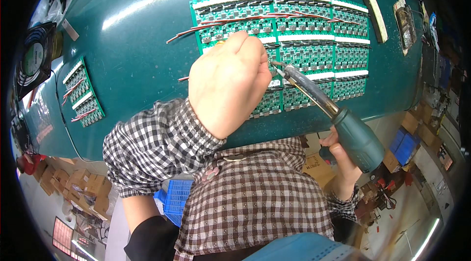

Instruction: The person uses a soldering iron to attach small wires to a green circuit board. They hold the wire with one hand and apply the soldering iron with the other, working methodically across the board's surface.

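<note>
My right hand (345, 160) grips a soldering iron (360, 141) by its thick dark green handle. Its metal barrel points up and left, the tip close to the fingers of my left hand (228, 82). That left hand is closed in a pinch over a panel of green circuit boards (306, 56); whatever its fingertips hold is hidden. The panel carries rows of white strips and small dark parts. Red, black and white wires (216, 24) lie across its upper rows. A short red wire end (183, 79) shows to the left of my left hand.
A smaller board panel (83, 93) with wires lies at left on the green table (142, 65). Beyond it stands a black fan (35, 60). A long pale bar (370, 3) and a worn metal block (405, 25) are at right. A blue crate (176, 199) sits below the table edge.
</note>
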Available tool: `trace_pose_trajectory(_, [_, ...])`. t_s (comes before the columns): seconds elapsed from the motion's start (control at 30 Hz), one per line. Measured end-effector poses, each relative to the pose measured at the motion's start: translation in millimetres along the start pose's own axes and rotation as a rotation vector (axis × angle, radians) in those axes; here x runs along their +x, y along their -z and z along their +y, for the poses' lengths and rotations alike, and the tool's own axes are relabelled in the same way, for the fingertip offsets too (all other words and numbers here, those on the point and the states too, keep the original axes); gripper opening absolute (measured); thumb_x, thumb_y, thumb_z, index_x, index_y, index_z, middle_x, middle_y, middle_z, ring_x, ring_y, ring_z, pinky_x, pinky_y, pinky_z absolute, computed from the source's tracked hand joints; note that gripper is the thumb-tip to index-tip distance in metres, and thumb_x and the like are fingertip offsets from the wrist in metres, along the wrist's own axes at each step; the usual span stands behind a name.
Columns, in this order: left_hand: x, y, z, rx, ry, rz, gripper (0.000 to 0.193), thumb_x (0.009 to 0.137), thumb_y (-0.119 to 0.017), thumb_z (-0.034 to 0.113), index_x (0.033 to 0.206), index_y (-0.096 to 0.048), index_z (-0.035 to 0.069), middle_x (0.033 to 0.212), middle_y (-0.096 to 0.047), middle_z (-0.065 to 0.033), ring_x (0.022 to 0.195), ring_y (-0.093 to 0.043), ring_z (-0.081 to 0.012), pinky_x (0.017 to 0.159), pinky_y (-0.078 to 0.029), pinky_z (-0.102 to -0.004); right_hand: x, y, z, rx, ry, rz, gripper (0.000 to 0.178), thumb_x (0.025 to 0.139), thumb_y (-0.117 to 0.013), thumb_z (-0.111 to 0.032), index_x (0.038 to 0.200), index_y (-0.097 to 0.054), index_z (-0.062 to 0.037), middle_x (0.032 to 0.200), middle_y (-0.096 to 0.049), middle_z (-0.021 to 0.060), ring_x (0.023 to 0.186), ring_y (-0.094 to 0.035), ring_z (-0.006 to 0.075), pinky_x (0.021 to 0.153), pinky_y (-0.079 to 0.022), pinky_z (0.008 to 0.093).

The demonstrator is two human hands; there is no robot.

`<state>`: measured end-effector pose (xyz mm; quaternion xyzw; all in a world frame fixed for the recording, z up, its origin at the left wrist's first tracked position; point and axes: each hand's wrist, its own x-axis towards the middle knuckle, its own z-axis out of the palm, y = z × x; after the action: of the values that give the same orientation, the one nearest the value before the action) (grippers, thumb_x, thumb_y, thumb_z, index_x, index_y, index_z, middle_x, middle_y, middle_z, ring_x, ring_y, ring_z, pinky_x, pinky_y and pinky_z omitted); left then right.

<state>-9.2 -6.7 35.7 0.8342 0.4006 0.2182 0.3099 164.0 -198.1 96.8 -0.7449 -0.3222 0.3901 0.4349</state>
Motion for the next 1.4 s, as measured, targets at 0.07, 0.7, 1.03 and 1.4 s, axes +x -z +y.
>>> trace_pose_trajectory(0.07, [0.1, -0.2, 0.0, -0.001, -0.003, 0.001, 0.013, 0.07, -0.067, 0.0, 0.076, -0.057, 0.005, 0.071, -0.056, -0.0058, 0.062, -0.058, -0.0202, 0.055, -0.047, -0.0306, -0.9, 0.5, 0.1, -0.015, -0.015, 0.007, 0.049, 0.081, -0.071, -0.018, 0.114, -0.053, 0.0136, 0.079, -0.06, 0.0129, 0.069, -0.06, 0.0199, 0.067, -0.056, 0.0355])
trace_pose_trajectory(0.7, [0.5, -0.6, -0.2, -0.005, 0.0, 0.007, 0.013, 0.07, -0.066, 0.0, 0.076, -0.056, 0.005, 0.072, -0.056, -0.006, 0.061, -0.058, -0.0212, 0.054, -0.047, -0.0311, 0.1, -3.8, -8.2, 0.038, -0.062, 0.039, 0.047, 0.08, -0.07, -0.014, 0.113, -0.054, 0.014, 0.079, -0.06, 0.0139, 0.069, -0.06, 0.0202, 0.066, -0.056, 0.0356])
trace_pose_trajectory(1.03, [0.1, -1.3, -0.3, 0.005, 0.01, 0.021, 0.013, 0.07, -0.066, 0.001, 0.076, -0.055, 0.005, 0.072, -0.057, -0.0064, 0.062, -0.058, -0.0223, 0.054, -0.047, -0.0322, 0.9, -0.4, -3.3, 0.011, -0.032, 0.009, 0.045, 0.081, -0.069, -0.012, 0.113, -0.053, 0.0148, 0.079, -0.06, 0.0128, 0.069, -0.06, 0.0199, 0.067, -0.057, 0.0361])
trace_pose_trajectory(1.4, [0.4, -1.9, -0.2, 0.001, 0.0, 0.025, 0.013, 0.07, -0.066, 0.0, 0.075, -0.055, 0.006, 0.072, -0.056, -0.0061, 0.06, -0.057, -0.0222, 0.054, -0.047, -0.032, -1.8, -5.3, -10.9, 0.043, -0.087, 0.071, 0.052, 0.079, -0.072, -0.022, 0.114, -0.053, 0.0131, 0.078, -0.059, 0.0112, 0.071, -0.06, 0.0207, 0.068, -0.056, 0.0368])
